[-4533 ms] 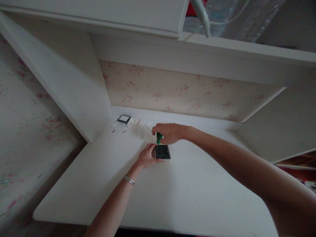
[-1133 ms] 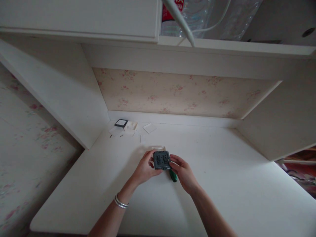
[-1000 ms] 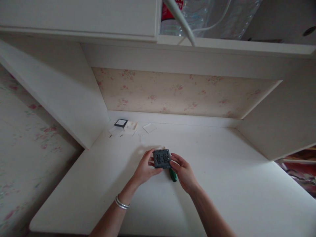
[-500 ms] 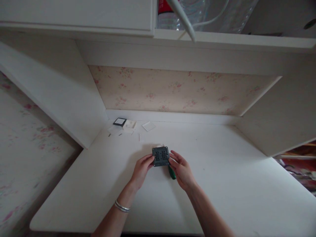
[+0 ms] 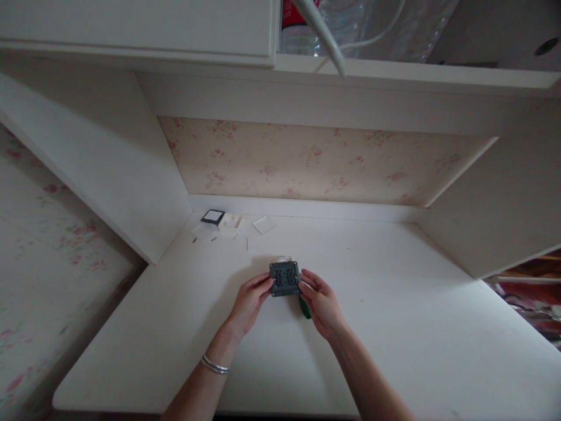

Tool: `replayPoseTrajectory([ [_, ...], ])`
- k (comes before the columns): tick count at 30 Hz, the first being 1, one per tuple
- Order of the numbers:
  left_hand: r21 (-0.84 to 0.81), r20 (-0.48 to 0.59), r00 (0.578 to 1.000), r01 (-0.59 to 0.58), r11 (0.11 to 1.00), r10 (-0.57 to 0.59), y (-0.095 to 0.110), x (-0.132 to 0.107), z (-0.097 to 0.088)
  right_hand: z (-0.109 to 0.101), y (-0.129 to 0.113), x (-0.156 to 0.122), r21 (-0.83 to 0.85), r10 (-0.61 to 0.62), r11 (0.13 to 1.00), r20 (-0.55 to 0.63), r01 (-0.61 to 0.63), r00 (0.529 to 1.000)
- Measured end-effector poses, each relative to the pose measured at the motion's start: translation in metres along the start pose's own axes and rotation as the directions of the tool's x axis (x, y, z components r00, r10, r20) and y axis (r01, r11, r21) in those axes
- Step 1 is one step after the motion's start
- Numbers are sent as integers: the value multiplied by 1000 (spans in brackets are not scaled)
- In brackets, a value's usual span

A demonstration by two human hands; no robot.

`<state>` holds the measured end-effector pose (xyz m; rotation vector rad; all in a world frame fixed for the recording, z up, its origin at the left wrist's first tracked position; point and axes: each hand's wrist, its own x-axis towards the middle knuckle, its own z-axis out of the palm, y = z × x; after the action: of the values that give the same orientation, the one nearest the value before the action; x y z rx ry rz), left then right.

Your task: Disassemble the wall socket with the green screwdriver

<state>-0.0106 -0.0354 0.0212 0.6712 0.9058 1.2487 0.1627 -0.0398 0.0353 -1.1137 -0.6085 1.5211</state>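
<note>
Both hands hold a dark grey square wall switch above the white desk, with its contact-filled face towards me. The thumb and fingers of my left hand pinch its left edge. My right hand grips the opposite edge between thumb and fingers. Under the right hand, a green tool handle partly shows on the desk; the rest of that tool is hidden. Just behind the switch sits a small white part, mostly covered by it.
On the desk at the back left lie a dark-rimmed square frame, a cream open box, a clear cover and several small bits. Side panels bound the desk. Overhead, a white cable hangs from a shelf holding plastic bottles.
The switch has shifted very slightly left and tilted a little in both hands. Both hands keep their hold on it; the things on the desk stay where they were.
</note>
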Motion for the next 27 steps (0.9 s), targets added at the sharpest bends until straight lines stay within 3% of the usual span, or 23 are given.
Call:
replayPoseTrajectory([
  [6,18,-89,995,-37,999,38,-6,-1,-4,-3,5,3,-19,9,1000,-3,-10,1000],
  [13,51,-95,994,-53,997,58,-7,0,-4,0,3,1,-2,11,1000,16,-11,1000],
  [21,247,-76,995,-48,968,69,-6,-2,-3,-2,5,2,-19,-3,1000,29,4,1000],
  [27,437,-69,981,-133,890,181,1,-5,2,4,6,2,-151,-31,988,40,36,999],
])
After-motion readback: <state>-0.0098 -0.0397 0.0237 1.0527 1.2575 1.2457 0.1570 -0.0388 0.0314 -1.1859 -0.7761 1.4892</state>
